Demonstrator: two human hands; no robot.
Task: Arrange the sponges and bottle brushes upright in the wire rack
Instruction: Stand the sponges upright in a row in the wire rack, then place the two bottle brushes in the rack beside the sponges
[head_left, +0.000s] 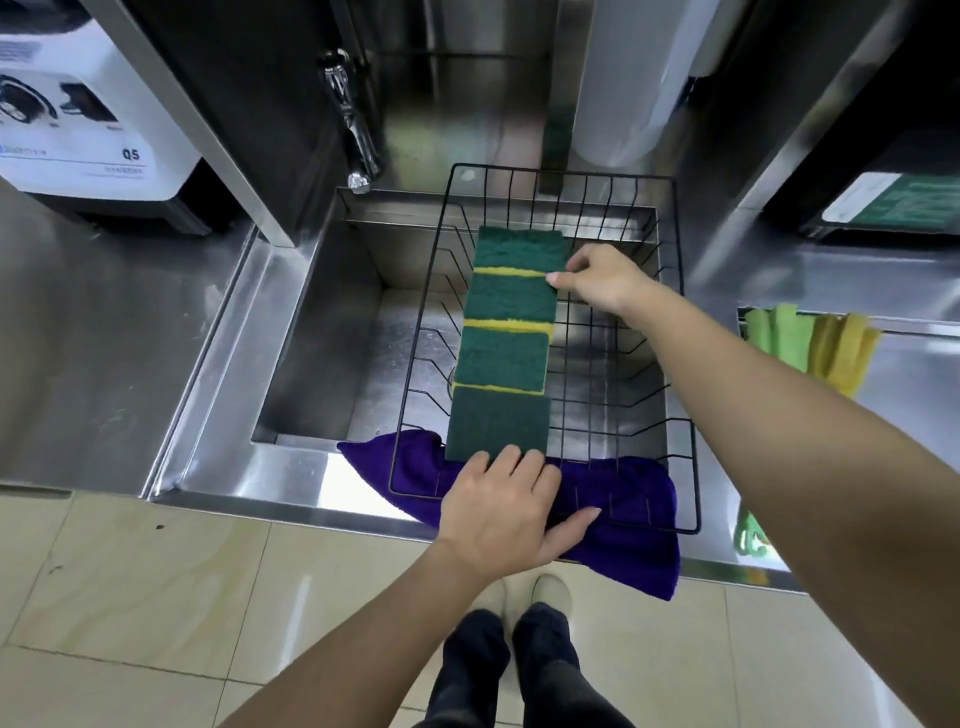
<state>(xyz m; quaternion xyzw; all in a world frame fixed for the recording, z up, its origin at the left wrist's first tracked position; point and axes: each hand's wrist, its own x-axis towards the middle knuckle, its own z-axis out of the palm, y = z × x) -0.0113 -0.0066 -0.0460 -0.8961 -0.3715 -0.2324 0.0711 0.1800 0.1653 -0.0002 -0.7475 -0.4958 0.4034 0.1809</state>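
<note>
A black wire rack (688, 415) sits over a steel sink (311, 322). Several green-and-yellow sponges (506, 353) stand in a row down its left half, leaning one against the other, green faces towards me. My left hand (511, 512) rests at the rack's near edge, fingertips on the nearest sponge (498, 423), thumb spread over the purple cloth. My right hand (602, 278) reaches in from the right, its fingertips pinching the right edge of the farthest sponges (519, 249). No bottle brush is visible.
A purple cloth (634, 530) lies under the rack's near edge, hanging over the counter front. A tap (353, 130) stands behind the sink. Green and yellow cloths (810, 343) hang at the right. A white machine (78, 98) stands at the back left.
</note>
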